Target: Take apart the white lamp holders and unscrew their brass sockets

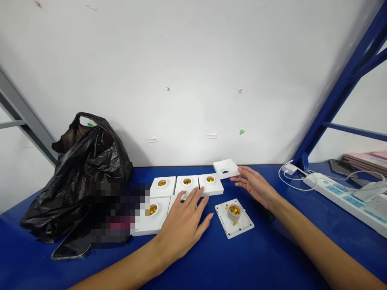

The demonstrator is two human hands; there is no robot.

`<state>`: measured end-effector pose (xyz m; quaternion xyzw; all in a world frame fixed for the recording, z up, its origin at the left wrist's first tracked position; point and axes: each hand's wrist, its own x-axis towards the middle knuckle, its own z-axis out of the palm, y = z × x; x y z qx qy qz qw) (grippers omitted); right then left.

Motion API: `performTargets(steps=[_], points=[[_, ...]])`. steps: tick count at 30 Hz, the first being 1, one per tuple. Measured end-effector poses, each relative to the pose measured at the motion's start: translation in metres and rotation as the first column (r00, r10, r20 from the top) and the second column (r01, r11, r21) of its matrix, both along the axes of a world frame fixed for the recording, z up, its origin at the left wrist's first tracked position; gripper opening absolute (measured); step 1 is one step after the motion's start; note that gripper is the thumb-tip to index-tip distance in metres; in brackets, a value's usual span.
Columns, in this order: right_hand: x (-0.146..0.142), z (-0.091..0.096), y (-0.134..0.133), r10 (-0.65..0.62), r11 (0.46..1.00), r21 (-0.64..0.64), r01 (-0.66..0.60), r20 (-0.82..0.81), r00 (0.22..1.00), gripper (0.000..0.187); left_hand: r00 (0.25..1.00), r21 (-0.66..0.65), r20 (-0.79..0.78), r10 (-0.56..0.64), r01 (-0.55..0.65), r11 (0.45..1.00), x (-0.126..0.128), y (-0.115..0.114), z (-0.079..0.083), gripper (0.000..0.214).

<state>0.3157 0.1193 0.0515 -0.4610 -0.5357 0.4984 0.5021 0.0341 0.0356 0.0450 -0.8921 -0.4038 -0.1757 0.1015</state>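
Several white square lamp holders with brass sockets (186,183) lie in two rows on the blue table (260,262). My left hand (183,223) rests flat, fingers spread, on one holder in the front row. A white base with an exposed brass socket (234,217) lies apart, just right of that hand. My right hand (254,183) stretches out with fingers open, its fingertips touching a white cover plate with a round hole (226,168) at the back.
A crumpled black plastic bag (84,173) sits at the left, with a dark phone (71,247) beside it. A white power strip (347,197) with cables lies at the right, by a blue shelf post (338,96). A white wall stands behind.
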Motion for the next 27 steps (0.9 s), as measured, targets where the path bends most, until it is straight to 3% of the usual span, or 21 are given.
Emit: performTargets(steps=[5, 9, 13, 17, 22, 27], points=[[0.000, -0.010, 0.003, 0.007, 1.000, -0.008, -0.007, 0.057, 0.998, 0.032, 0.999, -0.002, -0.036, 0.003, -0.003, 1.000, 0.000, 0.000, 0.000, 0.042], [-0.005, -0.011, 0.001, 0.031, 0.996, 0.076, -0.049, 0.222, 0.975, 0.035, 0.998, -0.015, -0.063, -0.006, 0.005, 1.000, 0.000, -0.001, 0.005, 0.037], [-0.015, -0.008, -0.011, 0.112, 0.959, 0.189, -0.211, 0.431, 0.895, 0.045, 0.999, -0.036, -0.002, -0.042, 0.042, 0.998, 0.001, -0.001, 0.009, 0.031], [-0.025, -0.005, -0.023, 0.167, 0.918, 0.214, -0.334, 0.556, 0.814, 0.058, 0.989, -0.069, 0.103, -0.109, 0.116, 0.991, 0.002, -0.001, 0.009, 0.027], [-0.023, -0.005, -0.023, 0.161, 0.907, 0.214, -0.363, 0.622, 0.767, 0.054, 0.969, -0.084, 0.196, -0.153, 0.172, 0.981, 0.003, -0.002, 0.008, 0.022], [-0.018, -0.001, -0.019, 0.075, 0.903, 0.299, -0.308, 0.597, 0.799, 0.048, 0.957, -0.074, 0.282, -0.063, 0.087, 0.993, 0.003, -0.004, 0.006, 0.030]])
